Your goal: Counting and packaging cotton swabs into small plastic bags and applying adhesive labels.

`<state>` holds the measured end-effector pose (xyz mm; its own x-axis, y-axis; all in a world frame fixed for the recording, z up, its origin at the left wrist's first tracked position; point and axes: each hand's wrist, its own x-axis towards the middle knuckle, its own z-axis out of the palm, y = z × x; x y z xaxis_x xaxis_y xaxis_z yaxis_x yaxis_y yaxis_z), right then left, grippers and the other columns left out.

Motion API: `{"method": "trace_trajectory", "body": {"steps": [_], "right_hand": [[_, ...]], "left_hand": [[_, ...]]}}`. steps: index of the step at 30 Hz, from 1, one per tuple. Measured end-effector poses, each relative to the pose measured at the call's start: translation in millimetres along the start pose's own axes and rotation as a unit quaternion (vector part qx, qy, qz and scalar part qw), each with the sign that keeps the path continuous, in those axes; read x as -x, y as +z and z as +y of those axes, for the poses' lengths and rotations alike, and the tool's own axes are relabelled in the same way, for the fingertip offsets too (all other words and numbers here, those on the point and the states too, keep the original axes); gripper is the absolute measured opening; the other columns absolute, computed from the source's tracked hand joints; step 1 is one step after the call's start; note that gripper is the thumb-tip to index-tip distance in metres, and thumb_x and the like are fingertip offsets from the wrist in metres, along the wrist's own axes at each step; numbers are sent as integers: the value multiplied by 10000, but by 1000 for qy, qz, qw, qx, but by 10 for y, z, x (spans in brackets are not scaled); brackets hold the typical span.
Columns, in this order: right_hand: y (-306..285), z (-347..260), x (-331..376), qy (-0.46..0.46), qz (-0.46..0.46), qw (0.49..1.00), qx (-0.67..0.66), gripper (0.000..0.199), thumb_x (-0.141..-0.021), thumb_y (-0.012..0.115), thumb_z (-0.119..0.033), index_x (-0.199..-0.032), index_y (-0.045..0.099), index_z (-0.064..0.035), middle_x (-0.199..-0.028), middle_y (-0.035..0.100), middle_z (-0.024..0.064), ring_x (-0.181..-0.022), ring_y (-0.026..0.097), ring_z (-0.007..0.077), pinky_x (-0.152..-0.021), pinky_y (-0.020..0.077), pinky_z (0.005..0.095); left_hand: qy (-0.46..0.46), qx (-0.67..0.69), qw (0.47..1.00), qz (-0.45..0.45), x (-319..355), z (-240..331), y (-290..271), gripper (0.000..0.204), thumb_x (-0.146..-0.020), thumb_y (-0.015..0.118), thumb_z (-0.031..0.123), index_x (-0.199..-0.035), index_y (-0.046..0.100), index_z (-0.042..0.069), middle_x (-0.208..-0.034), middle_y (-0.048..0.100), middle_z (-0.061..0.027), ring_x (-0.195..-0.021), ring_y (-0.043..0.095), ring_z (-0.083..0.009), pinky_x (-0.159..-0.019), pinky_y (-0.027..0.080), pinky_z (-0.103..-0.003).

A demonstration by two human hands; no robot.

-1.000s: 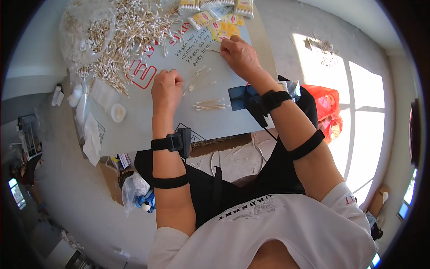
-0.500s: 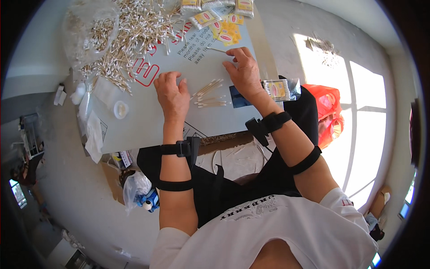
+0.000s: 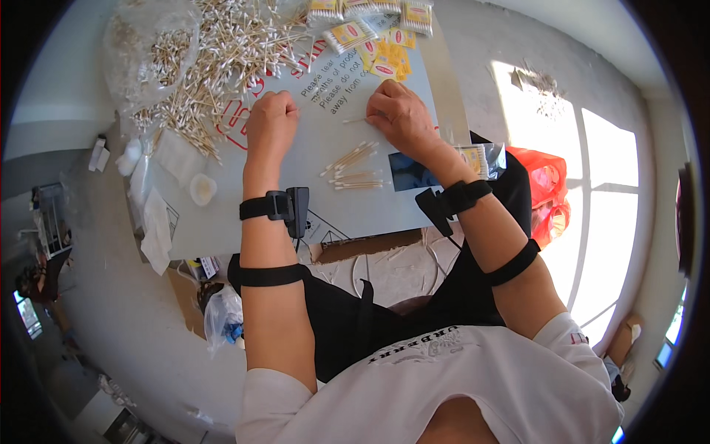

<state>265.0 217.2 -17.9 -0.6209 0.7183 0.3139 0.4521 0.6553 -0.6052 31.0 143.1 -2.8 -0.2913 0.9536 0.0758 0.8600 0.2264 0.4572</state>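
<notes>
My right hand (image 3: 403,115) is closed, fingertips pinched by a single cotton swab (image 3: 355,120) that sticks out to the left just above the board. My left hand (image 3: 271,124) is curled at the near edge of the big heap of loose cotton swabs (image 3: 237,44); its fingertips are bunched, and what they hold, if anything, is hidden. Between and nearer than the hands, a small group of swabs (image 3: 356,174) lies roughly side by side on the grey printed board (image 3: 325,140). Under my right wrist sit a swab pack (image 3: 474,158) and a dark blue packet (image 3: 411,172).
Filled swab packs (image 3: 350,35) and yellow cards (image 3: 390,61) lie at the far edge. A clear plastic bag (image 3: 151,55) covers part of the heap. At left are a small round white tub (image 3: 202,189) and tissue (image 3: 156,233). A red bag (image 3: 546,196) stands beyond my right leg.
My left hand has moved up and left toward the heap and its fingers have curled in. My right hand has come down slightly, the swab at its fingertips lower. The view has shifted slightly.
</notes>
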Motion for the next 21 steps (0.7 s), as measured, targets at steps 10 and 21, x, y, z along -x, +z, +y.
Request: {"method": "trace_trajectory", "body": {"steps": [10, 21], "right_hand": [[93, -239, 208, 37, 0, 991, -127, 109, -740, 725, -133, -809, 659, -81, -881, 586, 71, -866, 602, 293, -747, 495, 393], [403, -381, -393, -40, -73, 994, 67, 109, -788, 632, -168, -800, 637, -60, -848, 652, 113, -822, 644, 329, -718, 523, 420]], "left_hand": [[119, 10, 992, 28, 515, 375, 89, 182, -727, 714, 17, -890, 644, 61, -990, 565, -72, -991, 532, -292, -826, 449, -418], [102, 13, 991, 88, 963, 469, 311, 438, -859, 656, 182, -1259, 554, 38, -1309, 514, -133, -1238, 453, -346, -1021, 362, -465]]}}
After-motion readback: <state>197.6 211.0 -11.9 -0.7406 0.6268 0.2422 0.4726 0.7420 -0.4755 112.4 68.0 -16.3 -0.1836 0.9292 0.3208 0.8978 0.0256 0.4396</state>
